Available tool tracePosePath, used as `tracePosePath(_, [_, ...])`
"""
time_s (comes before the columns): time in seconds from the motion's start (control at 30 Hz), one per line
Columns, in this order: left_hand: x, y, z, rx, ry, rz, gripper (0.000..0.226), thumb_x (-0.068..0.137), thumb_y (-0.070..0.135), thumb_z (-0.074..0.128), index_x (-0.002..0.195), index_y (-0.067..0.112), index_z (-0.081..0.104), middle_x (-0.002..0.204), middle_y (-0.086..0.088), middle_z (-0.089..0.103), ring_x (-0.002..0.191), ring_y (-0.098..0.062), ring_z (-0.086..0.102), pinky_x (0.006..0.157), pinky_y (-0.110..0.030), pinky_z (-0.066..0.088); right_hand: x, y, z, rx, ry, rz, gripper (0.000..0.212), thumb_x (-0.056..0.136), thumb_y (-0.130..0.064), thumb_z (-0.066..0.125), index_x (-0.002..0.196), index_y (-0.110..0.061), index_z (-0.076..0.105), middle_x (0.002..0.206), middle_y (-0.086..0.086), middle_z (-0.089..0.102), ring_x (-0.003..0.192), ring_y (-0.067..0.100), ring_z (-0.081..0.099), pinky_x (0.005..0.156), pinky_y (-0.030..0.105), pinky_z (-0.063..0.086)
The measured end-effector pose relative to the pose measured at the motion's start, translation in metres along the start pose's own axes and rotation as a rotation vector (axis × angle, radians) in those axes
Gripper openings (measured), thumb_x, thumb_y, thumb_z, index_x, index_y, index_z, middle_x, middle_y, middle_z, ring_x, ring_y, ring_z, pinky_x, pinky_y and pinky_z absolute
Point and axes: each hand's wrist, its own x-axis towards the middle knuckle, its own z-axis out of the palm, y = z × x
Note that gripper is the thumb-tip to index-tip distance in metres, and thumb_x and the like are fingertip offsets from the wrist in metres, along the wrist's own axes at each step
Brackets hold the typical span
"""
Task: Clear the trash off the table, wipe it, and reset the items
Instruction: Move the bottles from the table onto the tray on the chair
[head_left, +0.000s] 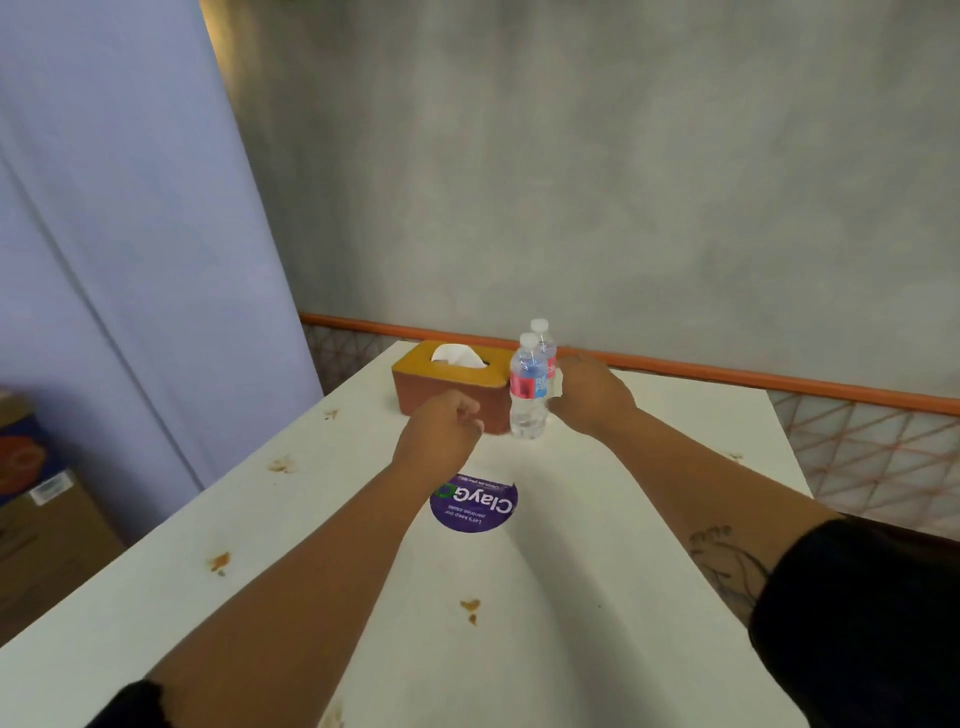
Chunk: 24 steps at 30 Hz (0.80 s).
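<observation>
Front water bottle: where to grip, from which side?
Probably the labelled body of the front bottle, from its right: it stands upright, the tissue box crowds its left, and the second bottle stands close behind. The right hand is beside it there.

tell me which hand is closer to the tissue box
Left. The left hand is just in front of the tissue box; the right hand is off to its right, past the bottles.

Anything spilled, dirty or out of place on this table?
Yes: brown smears dot the white table, along its left side and nearer than the purple sticker, so it looks unwiped. The tissue box and bottles stand upright.
</observation>
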Motion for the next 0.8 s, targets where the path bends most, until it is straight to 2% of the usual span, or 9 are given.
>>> tracePosePath(0.17, [0.028,-0.027,-0.001,-0.022,-0.038,0.001,0.023,0.093,0.018,0.056,0.113,0.009,0.060,0.119,-0.005,0.062,0.110,-0.020,0.057,0.091,-0.025,0.040,0.036,-0.015,0.010,-0.111,0.019,0.009,0.049,0.085,-0.014,0.057,0.132,-0.009,0.043,0.124,0.012,0.048,0.117,0.031,0.047,0.093,0.039,0.044])
tracePosePath(0.3, [0.053,-0.038,0.007,-0.044,-0.066,0.001,0.024,0.093,0.019,0.056,0.115,0.009,0.059,0.120,-0.006,0.061,0.112,-0.021,0.057,0.094,-0.025,0.041,0.069,-0.017,0.018,-0.193,0.020,-0.042,0.061,0.088,-0.014,0.056,0.143,-0.008,0.030,0.141,0.011,0.037,0.125,0.031,0.041,0.098,0.038,0.041])
tracePosePath(0.43, [0.065,-0.042,0.018,-0.077,-0.091,0.018,0.025,0.092,0.019,0.058,0.115,0.009,0.059,0.122,-0.007,0.061,0.112,-0.021,0.057,0.100,-0.032,0.044,0.093,-0.018,0.029,-0.255,-0.026,-0.081,0.064,0.091,-0.013,0.052,0.147,-0.009,0.021,0.151,0.009,0.026,0.133,0.032,0.034,0.103,0.042,0.040])
tracePosePath(0.57, [0.064,-0.047,0.025,-0.100,-0.143,0.043,0.038,0.087,0.023,0.065,0.123,0.014,0.054,0.130,0.001,0.056,0.117,-0.018,0.055,0.098,-0.031,0.045,0.102,-0.016,0.044,-0.280,-0.009,-0.071,0.061,0.089,-0.009,0.052,0.144,-0.007,0.026,0.144,0.010,0.032,0.125,0.032,0.041,0.097,0.041,0.043])
tracePosePath(0.67, [0.060,-0.053,0.029,-0.095,-0.153,0.044,0.044,0.084,0.024,0.069,0.125,0.016,0.053,0.132,0.001,0.054,0.116,-0.016,0.054,0.097,-0.030,0.044,0.100,-0.018,0.048,-0.302,0.039,-0.060,0.048,0.088,-0.004,0.050,0.134,-0.005,0.036,0.135,0.014,0.037,0.118,0.033,0.045,0.090,0.040,0.044])
tracePosePath(0.8, [0.058,-0.051,0.033,-0.052,-0.154,0.034,0.044,0.085,0.026,0.069,0.125,0.018,0.052,0.132,0.003,0.054,0.116,-0.014,0.054,0.090,-0.022,0.040,0.095,-0.017,0.039,-0.144,0.032,0.025,0.038,0.092,-0.001,0.045,0.129,-0.003,0.041,0.129,0.018,0.040,0.112,0.037,0.052,0.087,0.040,0.044])
